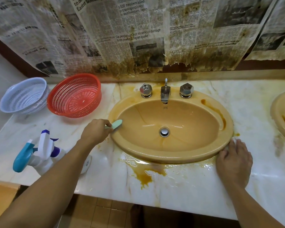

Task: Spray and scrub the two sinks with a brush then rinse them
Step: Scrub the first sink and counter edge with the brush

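Note:
An oval tan sink (pixel 179 155) is set in the white marble counter, with a chrome drain plug (pixel 164 132) at its bottom and brown streaks on its right rim. My left hand (pixel 95 132) grips a mint-green scrub brush (pixel 116 124) whose head lies on the sink's left rim. My right hand (pixel 234 160) rests on the counter at the sink's lower right edge, fingers touching the rim, with something white partly under them. A second tan sink (pixel 281 116) shows at the right edge. A white spray bottle (pixel 39 152) with a blue trigger lies on the counter, left of my forearm.
A chrome faucet (pixel 165 92) with two faceted knobs stands behind the sink. A red basket (pixel 75 96) and a pale blue basket (pixel 24 96) sit at the back left. A brown puddle (pixel 145 173) spreads on the counter in front of the sink. Stained newspaper covers the wall.

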Demonstrator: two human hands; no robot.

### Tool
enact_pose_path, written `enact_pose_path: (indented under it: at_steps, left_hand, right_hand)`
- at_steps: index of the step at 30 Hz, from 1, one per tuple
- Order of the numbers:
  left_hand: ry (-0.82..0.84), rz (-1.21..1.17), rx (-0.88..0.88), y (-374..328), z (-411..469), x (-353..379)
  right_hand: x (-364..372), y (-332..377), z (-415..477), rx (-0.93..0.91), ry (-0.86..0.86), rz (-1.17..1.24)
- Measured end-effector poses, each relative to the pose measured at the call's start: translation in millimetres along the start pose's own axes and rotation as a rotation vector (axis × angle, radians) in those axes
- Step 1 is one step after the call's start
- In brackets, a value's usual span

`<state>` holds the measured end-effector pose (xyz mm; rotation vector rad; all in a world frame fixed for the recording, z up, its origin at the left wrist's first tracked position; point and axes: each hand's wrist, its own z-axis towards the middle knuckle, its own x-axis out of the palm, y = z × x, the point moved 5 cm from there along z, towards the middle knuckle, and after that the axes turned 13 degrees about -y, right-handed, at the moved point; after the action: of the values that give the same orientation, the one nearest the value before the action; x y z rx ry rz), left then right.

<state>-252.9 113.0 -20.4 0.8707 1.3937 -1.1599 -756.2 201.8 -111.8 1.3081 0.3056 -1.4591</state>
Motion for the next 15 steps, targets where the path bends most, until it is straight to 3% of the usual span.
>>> enact_pose_path:
  at_steps: [3, 8, 15]
  left_hand:
    - [-0.019, 0.063, 0.077, -2, -3, 1]
    - [-0.150, -0.024, -0.042, 15, 5, 6]
    - [-0.126, -0.102, -0.090, 1, 28, 5]
  right_hand:
    - [0, 0, 0, -0.006, 0.011, -0.001]
    - [-1, 0, 2, -0.002, 0.010, -0.001]
    - [2, -1, 0, -0.007, -0.005, 0.001]
